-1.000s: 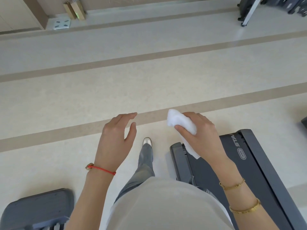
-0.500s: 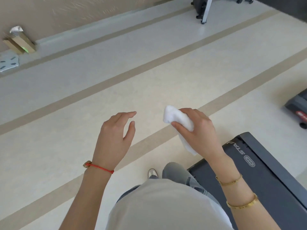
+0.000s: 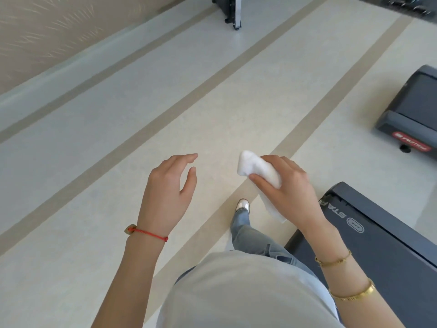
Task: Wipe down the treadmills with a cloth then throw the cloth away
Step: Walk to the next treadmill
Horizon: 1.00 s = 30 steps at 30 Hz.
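A white cloth, crumpled into a loose wad, is held in the air above a pale floor, in front of the person's waist. The right hand grips it, fingers curled over the top and thumb pinching from below, with one flat corner hanging down beneath the palm. Held this way the cloth looks bunched for carrying, not spread for wiping. The left hand hangs beside it, apart from the cloth, fingers relaxed and lightly bent, holding nothing, probably free for balance while walking.

Just below and to the right of the cloth lies the near treadmill, a dark grey deck with white lettering at its end; the cloth does not touch it. A second treadmill, with a red label on its end, sits well apart at the right edge. One leg in blue jeans and a light shoe is stepping forward on the floor, which has tan stripes running across it. Far ahead stands a dark wheeled frame. No bin is visible, and nothing on the floor blocks the path ahead
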Each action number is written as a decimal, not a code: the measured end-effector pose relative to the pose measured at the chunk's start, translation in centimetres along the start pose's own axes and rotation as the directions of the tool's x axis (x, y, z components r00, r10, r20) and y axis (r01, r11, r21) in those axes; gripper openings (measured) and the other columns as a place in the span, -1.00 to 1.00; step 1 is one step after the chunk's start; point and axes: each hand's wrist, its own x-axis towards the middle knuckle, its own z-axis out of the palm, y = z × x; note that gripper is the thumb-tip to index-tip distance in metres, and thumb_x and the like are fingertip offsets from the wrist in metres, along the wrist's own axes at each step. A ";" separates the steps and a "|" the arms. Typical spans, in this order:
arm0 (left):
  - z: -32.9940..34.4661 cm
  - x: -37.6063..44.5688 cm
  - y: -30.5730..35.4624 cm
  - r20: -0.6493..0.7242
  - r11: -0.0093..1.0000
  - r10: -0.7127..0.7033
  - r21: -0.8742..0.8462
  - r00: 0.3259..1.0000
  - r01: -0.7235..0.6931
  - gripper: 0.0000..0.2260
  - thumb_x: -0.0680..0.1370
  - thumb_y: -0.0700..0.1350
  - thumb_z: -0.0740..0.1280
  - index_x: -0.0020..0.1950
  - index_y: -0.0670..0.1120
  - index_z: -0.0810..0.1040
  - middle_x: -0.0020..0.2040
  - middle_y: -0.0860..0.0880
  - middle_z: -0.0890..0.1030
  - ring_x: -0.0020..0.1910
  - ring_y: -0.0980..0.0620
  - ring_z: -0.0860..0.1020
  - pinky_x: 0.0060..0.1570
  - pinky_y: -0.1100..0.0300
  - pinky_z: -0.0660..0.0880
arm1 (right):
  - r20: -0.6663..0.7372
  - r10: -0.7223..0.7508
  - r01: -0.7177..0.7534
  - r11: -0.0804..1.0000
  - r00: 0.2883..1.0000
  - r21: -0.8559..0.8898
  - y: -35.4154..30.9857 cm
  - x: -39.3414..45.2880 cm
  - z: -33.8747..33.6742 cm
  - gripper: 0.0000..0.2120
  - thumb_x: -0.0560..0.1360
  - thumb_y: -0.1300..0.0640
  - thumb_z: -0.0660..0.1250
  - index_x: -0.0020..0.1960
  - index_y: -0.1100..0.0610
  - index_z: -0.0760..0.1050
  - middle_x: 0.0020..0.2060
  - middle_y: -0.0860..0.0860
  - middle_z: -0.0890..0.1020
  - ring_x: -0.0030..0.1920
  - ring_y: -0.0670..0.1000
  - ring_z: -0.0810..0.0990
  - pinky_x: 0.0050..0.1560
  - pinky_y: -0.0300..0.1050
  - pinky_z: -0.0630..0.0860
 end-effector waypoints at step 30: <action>27.0 54.8 16.4 0.267 0.826 0.558 -0.270 0.786 -0.495 -0.78 0.61 -0.21 0.29 0.24 -0.13 0.58 0.12 -0.01 0.63 0.13 0.00 0.60 0.19 -0.06 0.50 | -0.464 0.425 -0.462 0.886 0.777 0.038 23.4 37.7 -16.6 -0.72 0.49 -0.11 0.37 0.15 -0.03 0.53 -0.07 -0.09 0.59 -0.04 -0.03 0.52 0.02 0.00 0.47</action>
